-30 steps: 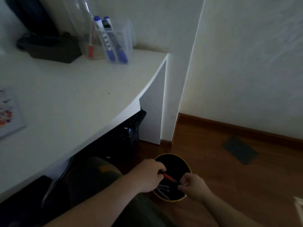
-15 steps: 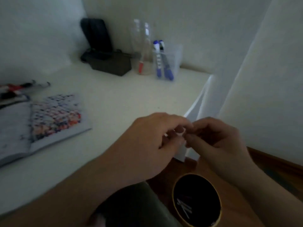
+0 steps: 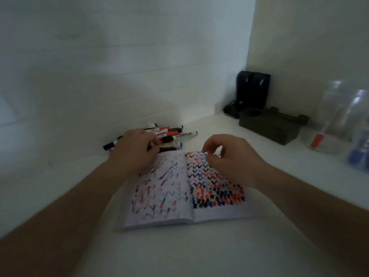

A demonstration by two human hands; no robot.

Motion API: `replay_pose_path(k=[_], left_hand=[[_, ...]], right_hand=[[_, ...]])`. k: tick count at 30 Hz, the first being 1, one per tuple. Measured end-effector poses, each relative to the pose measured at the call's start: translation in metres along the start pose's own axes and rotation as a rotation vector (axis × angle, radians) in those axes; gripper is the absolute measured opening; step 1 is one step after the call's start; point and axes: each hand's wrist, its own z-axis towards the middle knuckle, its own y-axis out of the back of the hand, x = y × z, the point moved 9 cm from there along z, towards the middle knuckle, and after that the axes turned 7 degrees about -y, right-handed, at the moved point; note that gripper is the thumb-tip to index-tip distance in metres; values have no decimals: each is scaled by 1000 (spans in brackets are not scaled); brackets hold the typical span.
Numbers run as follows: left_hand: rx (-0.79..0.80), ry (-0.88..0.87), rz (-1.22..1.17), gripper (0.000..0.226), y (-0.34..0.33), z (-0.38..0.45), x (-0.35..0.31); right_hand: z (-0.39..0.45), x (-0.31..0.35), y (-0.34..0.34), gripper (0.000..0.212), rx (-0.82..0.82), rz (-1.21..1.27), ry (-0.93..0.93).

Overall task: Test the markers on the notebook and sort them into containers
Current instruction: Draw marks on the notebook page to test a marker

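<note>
Markers (image 3: 167, 136) lie in a loose pile on the white desk (image 3: 60, 186) at about eleven o'clock from the open notebook (image 3: 179, 188), just beyond its top left corner, with red, black and blue caps mixed together. The left hand (image 3: 133, 154) is over the near end of that pile, its fingers curled down among the pens; blur keeps me from telling whether they have closed on one, so I cannot tell if it grips anything. The right hand (image 3: 229, 158) hovers over the notebook's right page, fingers loosely curled with thumb and forefinger near each other, holding nothing that shows. I judge the step in hand to be picking the next marker for testing. The next move calls for singling out one pen, uncapping it with the free hand, and scribbling on a bare patch, of which little is left among the zigzags. At two to three o'clock stand the clear containers (image 3: 337, 120), one with a red marker, one with blue ones, beside a dark box (image 3: 269, 126). Compared with half a second ago, the hands are no longer joined over the bin on the floor; they have parted and reached out to the desk, and the view has swung left so the notebook sits centred.
</note>
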Motion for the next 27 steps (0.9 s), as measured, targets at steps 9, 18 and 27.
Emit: replay_pose_path(k=[9, 18, 27], left_hand=[[27, 9, 81, 28, -23, -6, 24], [16, 71, 280, 31, -33, -6, 25], [82, 177, 279, 41, -31, -14, 32]], right_hand=[[13, -10, -26, 20, -37, -12, 28], [12, -13, -24, 25, -40, 67, 28], [7, -14, -18, 25, -56, 96, 15]])
